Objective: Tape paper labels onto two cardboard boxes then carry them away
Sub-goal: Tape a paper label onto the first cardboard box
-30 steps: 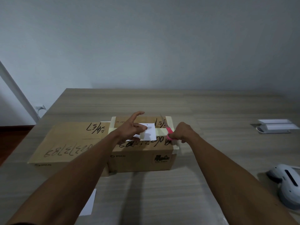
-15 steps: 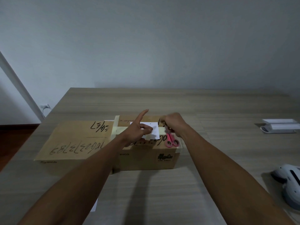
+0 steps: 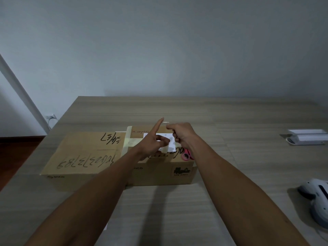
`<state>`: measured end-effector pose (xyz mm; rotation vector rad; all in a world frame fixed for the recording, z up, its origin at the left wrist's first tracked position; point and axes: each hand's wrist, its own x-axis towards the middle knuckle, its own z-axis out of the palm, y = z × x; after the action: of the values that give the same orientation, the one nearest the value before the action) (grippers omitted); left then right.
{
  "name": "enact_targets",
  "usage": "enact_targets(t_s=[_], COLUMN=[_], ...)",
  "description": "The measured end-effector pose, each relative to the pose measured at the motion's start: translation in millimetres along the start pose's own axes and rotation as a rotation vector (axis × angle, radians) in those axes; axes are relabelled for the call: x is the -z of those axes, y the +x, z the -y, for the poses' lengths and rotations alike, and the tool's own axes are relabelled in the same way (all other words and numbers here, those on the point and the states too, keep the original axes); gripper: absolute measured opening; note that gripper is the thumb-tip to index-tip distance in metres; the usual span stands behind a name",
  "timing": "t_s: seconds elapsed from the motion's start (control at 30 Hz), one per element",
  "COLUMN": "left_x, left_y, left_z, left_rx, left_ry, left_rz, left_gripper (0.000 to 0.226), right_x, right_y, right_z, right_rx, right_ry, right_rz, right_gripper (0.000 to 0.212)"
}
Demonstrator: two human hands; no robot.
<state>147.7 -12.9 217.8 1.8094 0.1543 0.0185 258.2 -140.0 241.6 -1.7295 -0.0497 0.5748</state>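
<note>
On your left a flat cardboard box (image 3: pixel 83 153) lies on the wooden table (image 3: pixel 177 210), black marker scrawled across its top. Touching its right side is a second cardboard box (image 3: pixel 159 172), with a white paper label (image 3: pixel 169 143) on its lid and pale tape (image 3: pixel 130 142) running across. Your left hand (image 3: pixel 153 142) rests over that label — forefinger stretched forward, other fingers curled, gripping nothing. Your right hand (image 3: pixel 182 134) hangs just beside it, fingers pinched together; what they hold I cannot tell. Pink scissors (image 3: pixel 186 156) lie on the lid under your right wrist. Far right — a white device (image 3: pixel 317 201).
</note>
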Motion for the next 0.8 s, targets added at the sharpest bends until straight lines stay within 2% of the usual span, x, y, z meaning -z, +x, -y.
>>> enact_targets(t_s=[0.13, 0.27, 0.43, 0.57, 0.6, 0.67, 0.8], left_x=[4, 9, 7, 13, 16, 20, 22], left_y=[-2, 1, 10, 16, 17, 17, 20], left_z=[3, 3, -8, 1, 4, 5, -8], left_rx=[0.017, 0.043, 0.018, 0.122, 0.130, 0.131, 0.273], left_ry=[0.020, 0.206, 0.318, 0.324, 0.293, 0.072, -0.510], left_rz=[-0.022, -0.130, -0.212, -0.386, -0.432, -0.494, -0.497], left_gripper=[0.093, 0.083, 0.069, 0.052, 0.042, 0.023, 0.018], right_x=[1, 7, 12, 17, 19, 24, 29], right_y=[-1, -6, -9, -9, -8, -6, -2], right_z=[7, 25, 45, 53, 55, 56, 53], right_rx=[0.070, 0.175, 0.215, 0.229, 0.237, 0.248, 0.265], right_ry=[-0.068, -0.143, -0.221, -0.190, -0.204, -0.239, -0.295], right_rz=[0.016, 0.022, 0.027, 0.018, 0.030, 0.062, 0.104], right_gripper=[0.014, 0.007, 0.007, 0.004, 0.003, 0.002, 0.005])
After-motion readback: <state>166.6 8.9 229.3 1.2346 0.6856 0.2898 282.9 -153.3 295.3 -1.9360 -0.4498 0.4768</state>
